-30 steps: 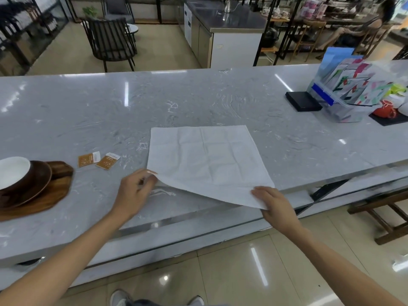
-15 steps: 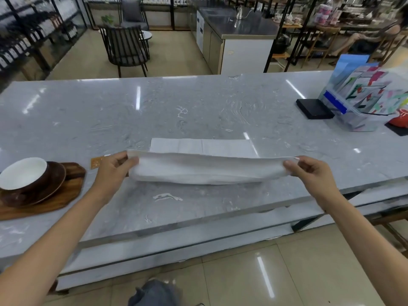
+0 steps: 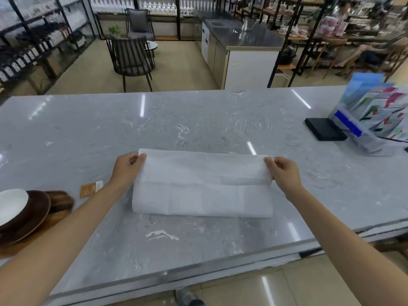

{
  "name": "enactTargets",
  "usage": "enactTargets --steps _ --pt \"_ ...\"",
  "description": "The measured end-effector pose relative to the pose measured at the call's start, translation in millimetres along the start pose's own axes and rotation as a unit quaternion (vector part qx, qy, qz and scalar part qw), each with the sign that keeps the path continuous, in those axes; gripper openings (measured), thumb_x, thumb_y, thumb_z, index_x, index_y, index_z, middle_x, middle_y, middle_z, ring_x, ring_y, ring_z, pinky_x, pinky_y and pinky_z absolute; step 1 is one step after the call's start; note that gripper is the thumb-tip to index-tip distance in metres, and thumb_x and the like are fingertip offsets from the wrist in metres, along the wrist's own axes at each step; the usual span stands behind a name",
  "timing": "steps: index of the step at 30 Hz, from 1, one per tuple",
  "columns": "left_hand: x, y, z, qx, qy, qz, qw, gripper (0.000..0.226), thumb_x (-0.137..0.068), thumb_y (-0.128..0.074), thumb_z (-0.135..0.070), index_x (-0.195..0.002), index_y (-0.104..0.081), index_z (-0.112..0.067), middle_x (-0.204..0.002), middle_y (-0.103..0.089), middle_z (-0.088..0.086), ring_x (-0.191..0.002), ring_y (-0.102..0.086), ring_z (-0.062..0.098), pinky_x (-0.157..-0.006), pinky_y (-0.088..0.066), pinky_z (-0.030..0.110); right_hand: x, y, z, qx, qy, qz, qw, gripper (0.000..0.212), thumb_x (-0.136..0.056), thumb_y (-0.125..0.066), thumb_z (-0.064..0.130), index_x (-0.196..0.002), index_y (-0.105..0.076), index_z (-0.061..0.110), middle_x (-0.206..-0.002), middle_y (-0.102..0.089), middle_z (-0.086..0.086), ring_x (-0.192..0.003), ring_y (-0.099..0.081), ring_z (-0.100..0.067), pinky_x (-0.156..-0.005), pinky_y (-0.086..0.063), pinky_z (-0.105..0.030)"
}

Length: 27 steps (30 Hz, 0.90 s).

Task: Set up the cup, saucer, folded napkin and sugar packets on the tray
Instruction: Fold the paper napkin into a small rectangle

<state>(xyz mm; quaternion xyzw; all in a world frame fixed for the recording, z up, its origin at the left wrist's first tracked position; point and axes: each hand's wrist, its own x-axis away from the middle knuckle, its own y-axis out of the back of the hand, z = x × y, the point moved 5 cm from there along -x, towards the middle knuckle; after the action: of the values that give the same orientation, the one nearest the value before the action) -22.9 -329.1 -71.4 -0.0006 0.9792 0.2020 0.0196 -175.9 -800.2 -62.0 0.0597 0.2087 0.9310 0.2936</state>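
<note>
Farthest out past the left hand, at the counter's (image 3: 198,120) near-left edge, the wooden tray (image 3: 58,208) already carries a dark saucer (image 3: 33,215) with the white cup (image 3: 11,205) sitting in it. That looks like a staging choice: crockery first, soft items after. Just outside the left forearm, between it and the tray, lies an orange sugar packet (image 3: 91,189) flat on the counter, off the tray. A second packet cannot be made out; the arm may hide it.

The left hand (image 3: 127,167) pinches the far-left corner of the white napkin (image 3: 202,191), thumb and fingertips curled on the cloth's upper layer. The napkin spans the whole gap between the hands, doubled over into a long band whose rounded fold faces the person and whose loose edges lie on the far side, at the fingertips. Holding both corners at once probably keeps the top edge taut so it lines up with the layer beneath.

The right hand (image 3: 283,171) mirrors this, gripping the far-right corner with curled fingers. Beyond it, well apart, sit a black pad (image 3: 324,129) and a leaflet holder (image 3: 373,122).
</note>
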Motion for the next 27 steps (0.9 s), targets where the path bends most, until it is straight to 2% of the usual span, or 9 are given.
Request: enactTargets --steps 4,6,10,12,15,18,21,24,27 --pt "-32 -24 26 -0.116 0.020 0.017 0.993 0.037 -0.096 -0.066 -0.022 -0.070 -0.060 0.003 -0.065 -0.054 0.009 -0.065 -0.047 0.020 -0.059 -0.032 0.033 -35 -23 -16 0.064 -0.028 0.019 0.997 0.025 -0.093 -0.067 0.036 -0.078 -0.071 0.017 -0.065 -0.066 0.002 -0.062 -0.059 -0.019 -0.057 -0.046 -0.028" --pt "-39 -33 37 -0.155 0.025 0.028 0.987 0.035 -0.095 -0.067 -0.019 -0.067 -0.059 0.001 -0.063 -0.056 0.012 -0.066 -0.051 0.023 -0.060 -0.034 0.035 -48 -33 -26 0.083 -0.044 0.027 0.995 0.016 -0.093 -0.068 0.034 -0.083 -0.072 0.023 -0.072 -0.071 0.004 -0.069 -0.064 -0.019 -0.060 -0.047 -0.025" --pt "-52 -38 47 -0.209 0.026 0.039 0.977 0.028 -0.093 -0.069 -0.018 -0.075 -0.064 0.003 -0.073 -0.068 0.024 -0.073 -0.063 0.032 -0.068 -0.046 0.038 -64 -46 -49 0.135 -0.052 0.043 0.989 0.015 -0.094 -0.069 0.033 -0.089 -0.075 0.020 -0.080 -0.072 0.005 -0.082 -0.068 -0.019 -0.065 -0.045 -0.024" --pt "-58 -39 49 -0.224 0.020 0.038 0.974 0.024 -0.090 -0.071 -0.017 -0.075 -0.063 0.000 -0.070 -0.067 0.022 -0.072 -0.062 0.033 -0.068 -0.044 0.037 -68 -46 -58 0.159 -0.051 0.048 0.985 0.017 -0.093 -0.070 0.033 -0.095 -0.076 0.017 -0.085 -0.073 0.004 -0.085 -0.068 -0.020 -0.068 -0.046 -0.026" --pt "-61 -42 53 -0.234 0.025 0.042 0.971 0.015 -0.087 -0.073 -0.016 -0.079 -0.062 -0.010 -0.066 -0.062 0.005 -0.074 -0.061 0.030 -0.068 -0.039 0.031 -70 -45 -60 0.177 -0.034 0.053 0.982 0.016 -0.092 -0.071 0.033 -0.103 -0.075 0.022 -0.084 -0.071 0.010 -0.082 -0.067 -0.014 -0.073 -0.046 -0.027" --pt "-63 -43 51 -0.266 -0.018 0.050 0.963 0.016 -0.085 -0.075 -0.015 -0.098 -0.066 -0.012 -0.079 -0.066 0.005 -0.080 -0.063 0.030 -0.071 -0.041 0.031 -71 -46 -55 0.203 -0.009 0.075 0.976 0.015 -0.091 -0.073 0.027 -0.106 -0.073 0.026 -0.076 -0.067 0.012 -0.075 -0.064 -0.002 -0.067 -0.044 -0.017" --pt "-66 -47 47 -0.321 -0.079 0.116 0.936 0.030 -0.088 -0.071 -0.018 -0.117 -0.066 -0.019 -0.100 -0.058 0.003 -0.082 -0.062 0.026 -0.077 -0.050 0.036 -75 -51 -50 0.282 0.041 0.105 0.953 0.016 -0.090 -0.073 0.018 -0.106 -0.073 0.019 -0.074 -0.060 0.005 -0.074 -0.058 -0.015 -0.066 -0.039 -0.026" --pt "-77 -46 37 -0.341 -0.118 0.168 0.917 0.022 -0.084 -0.074 -0.016 -0.105 -0.069 -0.019 -0.104 -0.050 0.000 -0.075 -0.057 0.019 -0.078 -0.052 0.036 -86 -56 -46 0.343 0.041 0.155 0.926 0.016 -0.089 -0.072 0.017 -0.105 -0.070 0.015 -0.085 -0.056 0.000 -0.078 -0.055 -0.019 -0.075 -0.039 -0.027" --pt "-96 -52 28 -0.360 -0.121 0.262 0.887 0.015 -0.081 -0.076 -0.009 -0.093 -0.068 -0.010 -0.091 -0.055 0.001 -0.079 -0.058 0.025 -0.070 -0.043 0.032 -101 -58 -42 0.367 0.022 0.222 0.903 0.019 -0.089 -0.072 0.018 -0.108 -0.067 0.016 -0.095 -0.063 -0.002 -0.082 -0.059 -0.020 -0.076 -0.042 -0.026"
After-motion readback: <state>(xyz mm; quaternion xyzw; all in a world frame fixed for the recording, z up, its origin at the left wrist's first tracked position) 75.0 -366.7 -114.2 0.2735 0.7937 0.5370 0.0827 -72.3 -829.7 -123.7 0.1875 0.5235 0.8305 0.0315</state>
